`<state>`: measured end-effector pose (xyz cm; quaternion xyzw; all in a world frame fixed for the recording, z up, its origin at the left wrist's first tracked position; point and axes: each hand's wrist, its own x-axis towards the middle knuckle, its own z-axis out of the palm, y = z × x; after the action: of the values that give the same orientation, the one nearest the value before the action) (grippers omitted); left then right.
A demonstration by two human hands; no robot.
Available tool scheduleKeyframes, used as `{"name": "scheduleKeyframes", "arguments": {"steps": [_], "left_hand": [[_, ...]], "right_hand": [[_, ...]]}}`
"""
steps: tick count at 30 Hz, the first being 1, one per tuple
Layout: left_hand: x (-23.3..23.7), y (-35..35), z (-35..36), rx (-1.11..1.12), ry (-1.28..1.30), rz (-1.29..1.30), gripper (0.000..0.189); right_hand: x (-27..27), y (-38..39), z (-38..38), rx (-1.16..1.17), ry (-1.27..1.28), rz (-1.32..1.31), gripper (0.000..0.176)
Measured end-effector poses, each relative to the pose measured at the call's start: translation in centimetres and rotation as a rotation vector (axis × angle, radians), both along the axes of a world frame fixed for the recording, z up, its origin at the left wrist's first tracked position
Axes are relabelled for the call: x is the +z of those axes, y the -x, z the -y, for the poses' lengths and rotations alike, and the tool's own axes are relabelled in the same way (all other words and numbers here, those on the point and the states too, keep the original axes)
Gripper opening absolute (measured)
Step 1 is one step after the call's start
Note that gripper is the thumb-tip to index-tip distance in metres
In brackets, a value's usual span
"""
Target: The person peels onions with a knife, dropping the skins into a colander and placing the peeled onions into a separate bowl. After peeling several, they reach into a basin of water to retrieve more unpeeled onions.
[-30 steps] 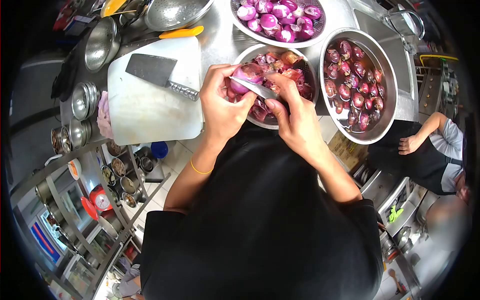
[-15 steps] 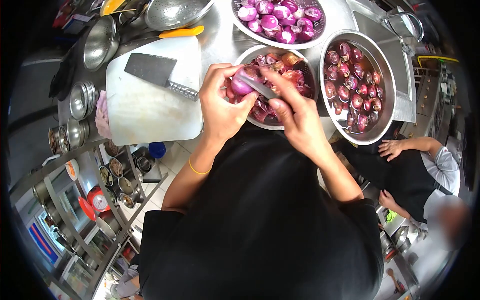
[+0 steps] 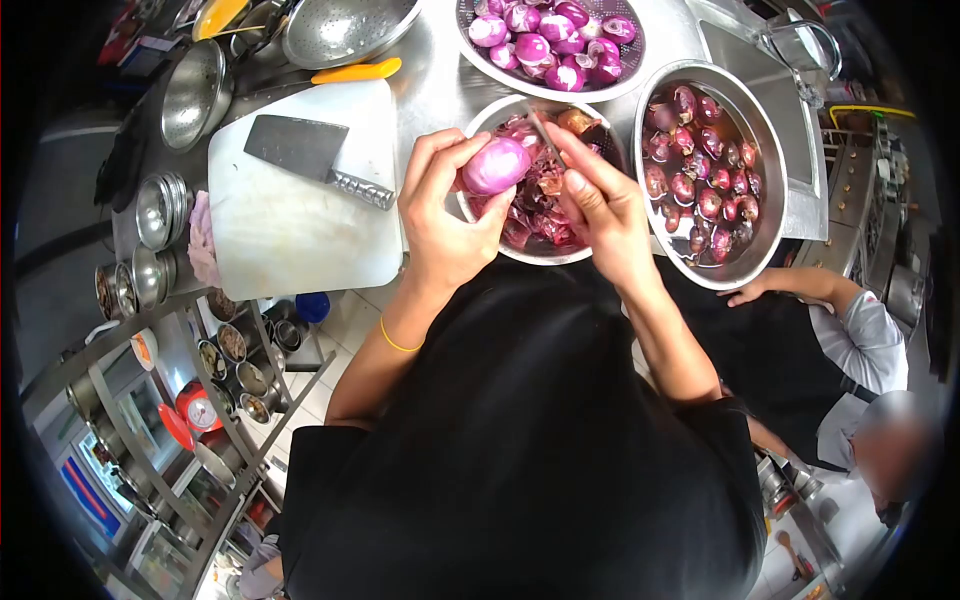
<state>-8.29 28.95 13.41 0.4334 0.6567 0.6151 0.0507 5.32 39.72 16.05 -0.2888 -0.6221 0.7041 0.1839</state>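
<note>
A peeled purple onion [image 3: 497, 166] is held in the fingers of my left hand [image 3: 445, 205], over a metal bowl [image 3: 470, 210] of onion skins [image 3: 540, 215]. Just to the right, my right hand [image 3: 608, 200] is closed around a small knife [image 3: 540, 128], its blade pointing up and away from the onion. Beyond the bowl stands a colander [image 3: 478, 62] of peeled onions [image 3: 567, 72]. At the right, a large metal basin [image 3: 772, 215] holds unpeeled red onions [image 3: 709, 203] in brownish water.
A cleaver [image 3: 297, 145] lies on a white cutting board [image 3: 300, 235] at the left, with a pink cloth [image 3: 203, 240] beside it. Metal bowls [image 3: 195, 95] stand farther left. A co-worker [image 3: 850, 340] is at the right, one hand near the basin.
The knife has come off the onion and moved right with my right hand. More of the onion shows in my left hand. The co-worker has shifted nearer the basin.
</note>
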Motion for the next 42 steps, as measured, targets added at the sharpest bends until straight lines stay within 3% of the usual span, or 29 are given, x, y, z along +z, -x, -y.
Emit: {"name": "scheduleKeyframes", "arguments": {"steps": [4, 7, 11, 17, 19, 21, 23, 25, 27, 29, 33, 37, 39, 42], "left_hand": [[-0.7, -0.2, -0.3, -0.042, -0.015, 0.108, 0.044], [-2.1, -0.2, -0.3, -0.195, -0.108, 0.434, 0.046], [-2.5, 0.0, -0.3, -0.221, -0.106, 0.536, 0.049], [-2.2, -0.6, -0.7, -0.149, -0.135, 0.459, 0.048], [-0.9, -0.8, -0.5, -0.254, -0.107, 0.817, 0.048], [-0.6, -0.8, -0.1, -0.278, -0.065, 0.829, 0.044], [-0.1, -0.8, 0.0, -0.447, -0.176, 1.224, 0.043], [0.7, -1.5, -0.1, -0.406, -0.178, 1.302, 0.046], [1.1, -1.6, 0.0, -0.488, -0.219, 1.482, 0.047], [1.1, -1.8, 0.2, -0.463, -0.184, 1.515, 0.044], [1.1, -1.3, -0.7, -0.586, -0.234, 1.607, 0.037], [1.9, -0.7, -1.6, -0.613, -0.172, 1.644, 0.036], [1.5, 0.0, -1.7, -0.681, -0.142, 1.648, 0.056], [1.1, 1.0, -2.0, -0.748, -0.052, 1.615, 0.058]], "right_hand": [[-0.4, -1.2, -0.6, -0.088, 0.370, -0.094, 0.042], [-0.9, -2.2, -0.7, -0.169, 0.407, -0.116, 0.042], [-1.8, -3.3, -1.4, -0.274, 0.437, -0.098, 0.041], [-2.7, -4.3, -2.2, -0.019, 0.049, 0.206, 0.050], [-1.6, -4.4, -1.9, 0.029, 0.025, 0.109, 0.053], [-1.0, -4.5, -2.4, 0.103, 0.058, 0.102, 0.052], [-0.9, -4.0, -2.8, 0.164, -0.163, -0.038, 0.051], [-0.4, -3.4, -3.0, 0.168, -0.202, -0.102, 0.048], [-0.3, -2.9, -3.4, 0.223, -0.531, -0.191, 0.047], [0.3, -3.0, -3.3, 0.268, -0.462, -0.160, 0.046], [1.1, -2.8, -3.5, 0.259, -0.606, -0.209, 0.045], [2.1, -3.4, -3.6, 0.334, -0.624, 0.007, 0.050], [2.4, -3.3, -3.7, 0.327, -0.665, 0.066, 0.052], [3.0, -3.0, -3.5, 0.297, -0.654, 0.104, 0.055]]}}
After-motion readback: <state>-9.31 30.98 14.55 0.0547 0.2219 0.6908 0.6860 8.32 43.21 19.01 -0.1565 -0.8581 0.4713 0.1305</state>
